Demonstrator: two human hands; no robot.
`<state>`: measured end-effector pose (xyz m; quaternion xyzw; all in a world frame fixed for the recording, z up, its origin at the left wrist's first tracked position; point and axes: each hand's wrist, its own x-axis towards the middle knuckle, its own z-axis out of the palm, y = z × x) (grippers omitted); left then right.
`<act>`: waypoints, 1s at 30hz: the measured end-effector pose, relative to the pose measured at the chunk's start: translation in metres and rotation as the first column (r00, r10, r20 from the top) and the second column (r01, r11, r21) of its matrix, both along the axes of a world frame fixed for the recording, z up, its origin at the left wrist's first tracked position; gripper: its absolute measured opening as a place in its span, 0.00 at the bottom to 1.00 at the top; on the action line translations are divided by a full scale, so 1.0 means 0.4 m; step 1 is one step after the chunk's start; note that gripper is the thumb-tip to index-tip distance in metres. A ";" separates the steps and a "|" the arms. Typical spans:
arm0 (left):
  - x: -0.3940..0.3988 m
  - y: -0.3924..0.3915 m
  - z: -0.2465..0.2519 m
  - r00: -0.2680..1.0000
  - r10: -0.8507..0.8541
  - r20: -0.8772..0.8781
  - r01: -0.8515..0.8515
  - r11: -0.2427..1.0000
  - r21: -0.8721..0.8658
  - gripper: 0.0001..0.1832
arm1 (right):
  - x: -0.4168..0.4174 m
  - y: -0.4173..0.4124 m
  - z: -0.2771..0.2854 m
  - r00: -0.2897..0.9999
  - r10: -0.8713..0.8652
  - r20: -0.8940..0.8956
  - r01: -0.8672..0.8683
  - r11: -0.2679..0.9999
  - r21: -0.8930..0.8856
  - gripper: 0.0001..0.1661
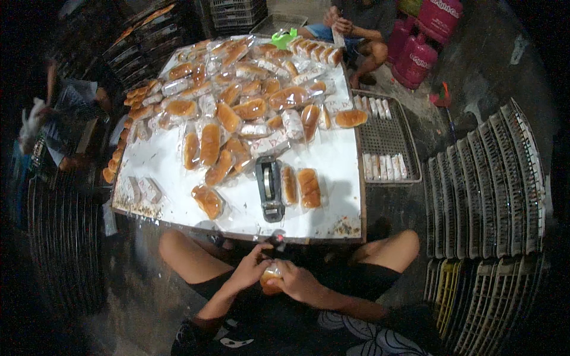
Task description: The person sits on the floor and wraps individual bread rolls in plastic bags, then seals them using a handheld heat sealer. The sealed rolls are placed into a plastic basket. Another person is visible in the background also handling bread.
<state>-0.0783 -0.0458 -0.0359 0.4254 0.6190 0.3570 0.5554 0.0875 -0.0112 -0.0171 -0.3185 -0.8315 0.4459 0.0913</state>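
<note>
A bread bun point(270, 282) in a clear plastic wrapper is held over my lap, below the table's front edge. My right hand point(297, 283) grips it from the right, thumb across its front. On the other side, the thumb of my left hand point(248, 270) presses at the wrapper's upper end while a finger stretches past it. The far side of the bun is hidden. Just beyond my hands, a black tape dispenser point(270, 189) stands on the white table point(169, 196). Two wrapped buns, one narrow point(289, 185) and one wide point(309, 188), lie right of it; another bun point(208, 201) lies left.
Wrapped buns point(249, 108) are heaped across the table's middle and back. A crate point(385, 138) with small white packs stands right of the table. Stacked crates point(485, 187) rise farther right, near pink gas cylinders point(415, 65). One person point(363, 33) sits behind, another point(73, 107) at left.
</note>
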 end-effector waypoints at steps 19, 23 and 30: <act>-0.217 0.217 -0.018 0.670 0.739 -0.070 -0.532 0.544 0.649 0.11 | -0.235 0.384 -0.193 0.843 -0.526 0.109 0.525 0.764 -0.375 0.18; -0.245 0.199 -0.024 0.644 0.763 -0.060 -0.494 0.474 0.729 0.13 | -0.208 0.256 -0.223 0.829 -0.508 0.233 0.540 0.835 -0.100 0.15; -0.240 0.189 0.011 0.609 0.789 -0.077 -0.321 0.334 0.887 0.12 | -0.098 0.230 -0.263 0.954 -0.234 0.186 0.274 0.933 -0.233 0.19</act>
